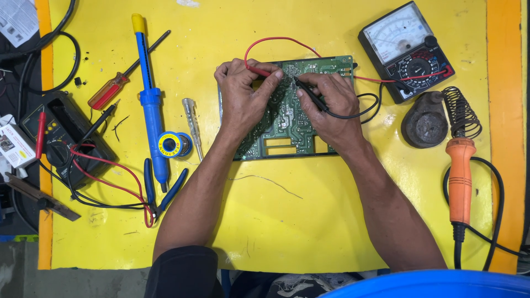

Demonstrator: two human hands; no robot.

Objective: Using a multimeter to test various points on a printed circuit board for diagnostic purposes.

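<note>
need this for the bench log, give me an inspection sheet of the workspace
surface: yellow mat, scuffed, orange strips at both sides
job's things: green board flat on mat; red probe and black probe tips on it; analog meter upper right
clutter: solder sucker, red screwdriver, tester pen, solder reel, blue pliers, second meter, soldering iron on coil stand
grippers: left hand holds red probe; right hand holds black probe
cables: red lead and black lead run to analog meter; iron cord loops right
surroundings: blue tub rim at bottom
</note>
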